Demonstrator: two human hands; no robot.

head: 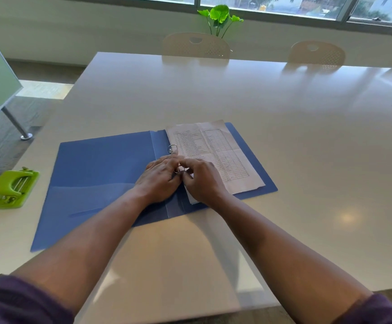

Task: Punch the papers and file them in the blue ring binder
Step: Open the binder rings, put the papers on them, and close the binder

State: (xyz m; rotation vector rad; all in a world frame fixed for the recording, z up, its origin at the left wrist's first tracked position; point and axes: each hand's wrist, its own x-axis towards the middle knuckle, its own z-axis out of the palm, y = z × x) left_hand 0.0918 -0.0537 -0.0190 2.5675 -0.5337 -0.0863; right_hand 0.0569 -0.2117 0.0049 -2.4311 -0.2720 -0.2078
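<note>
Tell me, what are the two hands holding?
Both the left hand and right hand pinch the near silver metal ring of the open blue ring binder, beside the printed white paper sheets.

papers on binder right half | punch left of binder

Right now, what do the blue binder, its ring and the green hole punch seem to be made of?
Blue ring binder: thin flexible plastic, matte with a translucent pocket. Ring: shiny metal wire, probably steel. Green hole punch: glossy plastic shell, apparently with metal parts inside.
</note>
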